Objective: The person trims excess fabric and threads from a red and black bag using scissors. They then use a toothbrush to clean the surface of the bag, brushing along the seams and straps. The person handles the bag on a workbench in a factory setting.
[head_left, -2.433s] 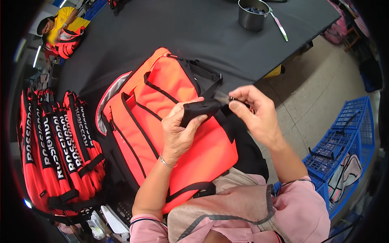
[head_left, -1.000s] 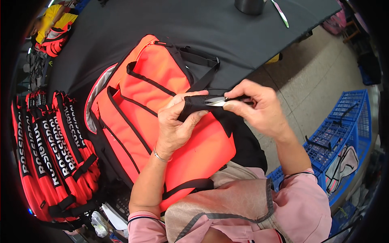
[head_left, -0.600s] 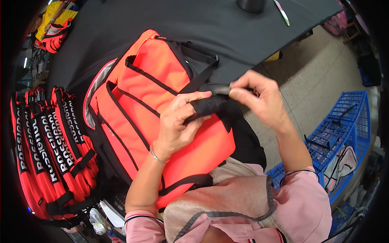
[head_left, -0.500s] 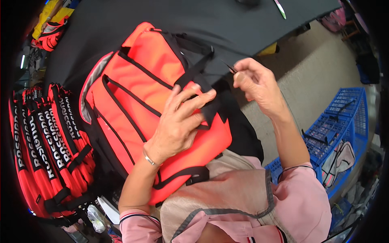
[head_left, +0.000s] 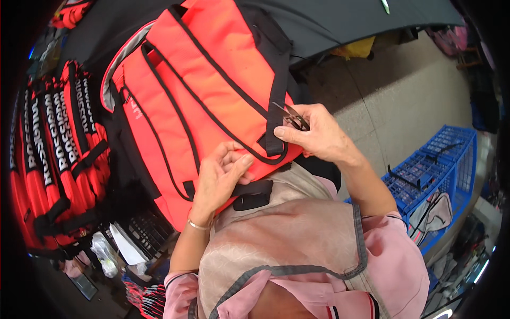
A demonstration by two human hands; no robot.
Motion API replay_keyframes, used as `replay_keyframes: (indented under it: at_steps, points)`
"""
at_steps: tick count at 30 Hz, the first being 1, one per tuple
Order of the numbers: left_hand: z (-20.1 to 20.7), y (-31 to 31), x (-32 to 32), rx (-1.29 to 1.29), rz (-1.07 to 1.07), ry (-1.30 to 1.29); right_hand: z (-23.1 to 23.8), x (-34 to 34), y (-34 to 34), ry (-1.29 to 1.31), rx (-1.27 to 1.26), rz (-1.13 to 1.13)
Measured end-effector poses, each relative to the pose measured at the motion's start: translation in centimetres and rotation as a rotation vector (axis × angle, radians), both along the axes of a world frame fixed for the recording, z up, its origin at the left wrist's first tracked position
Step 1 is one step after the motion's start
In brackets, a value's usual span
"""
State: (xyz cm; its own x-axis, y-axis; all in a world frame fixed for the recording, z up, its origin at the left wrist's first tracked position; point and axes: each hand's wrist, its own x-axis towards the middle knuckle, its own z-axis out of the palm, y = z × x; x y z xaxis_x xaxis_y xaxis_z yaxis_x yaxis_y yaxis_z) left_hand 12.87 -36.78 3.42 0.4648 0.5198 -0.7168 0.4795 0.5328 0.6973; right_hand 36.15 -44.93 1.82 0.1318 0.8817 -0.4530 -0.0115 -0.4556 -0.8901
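A bright orange-red backpack [head_left: 212, 80] with black piping lies in front of me on the dark table, its lower end against my apron. My right hand [head_left: 321, 133] grips small thread snips [head_left: 293, 118], blades pointing up and left over a black webbing strap [head_left: 274, 122]. The right thumb rests at that strap's edge. Low on the bag's panel, my left hand [head_left: 217, 178] is closed, thumb and fingers drawn together; what they pinch, if anything, is too small to make out. A black strap end [head_left: 254, 195] lies beside the left hand, over the apron.
Several red bags with black straps [head_left: 58, 154] stand in a row at left. Blue plastic baskets [head_left: 430, 170] stand at right, with a grey-and-pink fabric piece [head_left: 431, 218] by them. The dark table [head_left: 340, 21] ends at upper right above the floor [head_left: 382, 95].
The backpack has shifted up in the picture. My right hand came down and left to the black strap with the snips. My left hand moved lower, its spread fingers now drawn together.
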Motion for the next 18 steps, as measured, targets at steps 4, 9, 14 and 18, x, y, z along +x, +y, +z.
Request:
replay_keyframes:
  at_steps: [4, 9, 14, 18]
  points:
    - [-1.6, -0.5, 0.2, 0.028, 0.280, -0.450, -0.3, -3.0, 0.1, -0.011, 0.192, -0.071]
    - [-1.6, 0.2, -1.1, 0.246, 0.299, -0.554, -0.3, -2.4, -0.3, -0.004, 0.297, -0.388]
    - [-2.0, 0.2, -1.7, 0.402, 0.181, -0.529, 3.1, -2.3, 2.9, -0.430, 0.633, -0.346]
    - [-1.4, -0.4, -1.5, 0.360, 0.333, -0.628, 3.9, -5.4, 7.5, -0.272, 0.364, 0.112]
